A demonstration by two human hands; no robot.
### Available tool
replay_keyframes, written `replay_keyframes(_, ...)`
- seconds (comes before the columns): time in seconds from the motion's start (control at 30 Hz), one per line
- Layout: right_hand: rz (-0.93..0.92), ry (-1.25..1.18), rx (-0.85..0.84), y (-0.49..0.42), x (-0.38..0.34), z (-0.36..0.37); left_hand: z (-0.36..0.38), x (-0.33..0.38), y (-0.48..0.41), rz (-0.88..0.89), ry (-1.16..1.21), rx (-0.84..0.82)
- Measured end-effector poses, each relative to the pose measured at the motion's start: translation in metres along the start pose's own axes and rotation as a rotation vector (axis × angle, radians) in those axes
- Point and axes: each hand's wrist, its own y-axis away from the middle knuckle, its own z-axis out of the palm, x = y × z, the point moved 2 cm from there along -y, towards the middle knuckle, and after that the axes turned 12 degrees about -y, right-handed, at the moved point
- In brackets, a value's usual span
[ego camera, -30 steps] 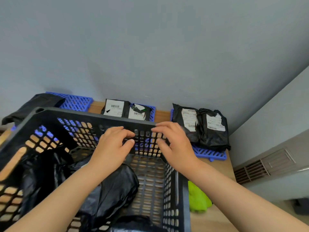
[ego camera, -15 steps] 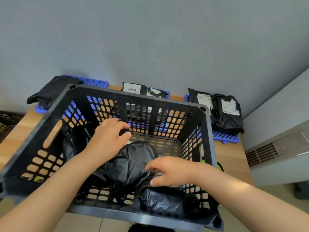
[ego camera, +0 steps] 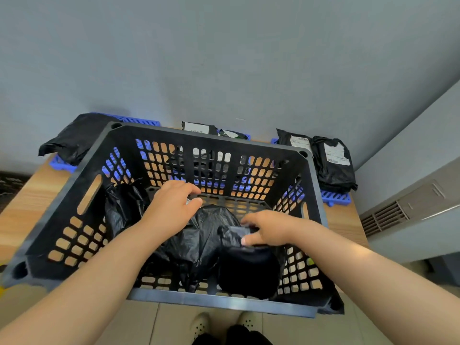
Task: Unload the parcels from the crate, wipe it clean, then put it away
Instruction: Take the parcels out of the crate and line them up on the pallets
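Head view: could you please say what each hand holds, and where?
Right hand pinches the near black parcel by its crumpled top end; whether left hand grips anything cannot be told.

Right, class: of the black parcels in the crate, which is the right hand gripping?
The front-right parcel: the right hand pinches its crumpled top edge. The middle parcel and the back-left parcel lie outside that grip.

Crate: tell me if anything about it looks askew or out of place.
The crate juts past the near edge of the table, its front rim over floor tiles and shoes. Nothing looks spilled or damaged.
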Motion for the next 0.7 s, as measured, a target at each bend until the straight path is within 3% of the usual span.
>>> replay_keyframes(0.13, 0.040, -0.061, 0.078, -0.008, 0.006, -0.006, 0.002, -0.002, -0.001, -0.002, -0.015, -0.022)
replay_keyframes(0.27, 0.082, -0.200, 0.013, -0.012, 0.009, -0.001, 0.003, -0.002, -0.002, 0.003, -0.040, -0.042)
replay_keyframes(0.33, 0.086, -0.145, 0.006, -0.011, 0.009, 0.000, 0.003, -0.002, -0.003, -0.001, -0.041, -0.057)
replay_keyframes(0.47, 0.029, 0.026, 0.105, -0.010, 0.005, -0.003, 0.006, -0.003, -0.004, -0.018, -0.048, -0.092)
replay_keyframes(0.7, -0.110, -0.221, 0.414, 0.024, -0.016, -0.062, -0.001, -0.006, -0.004, -0.158, 0.132, 0.001)
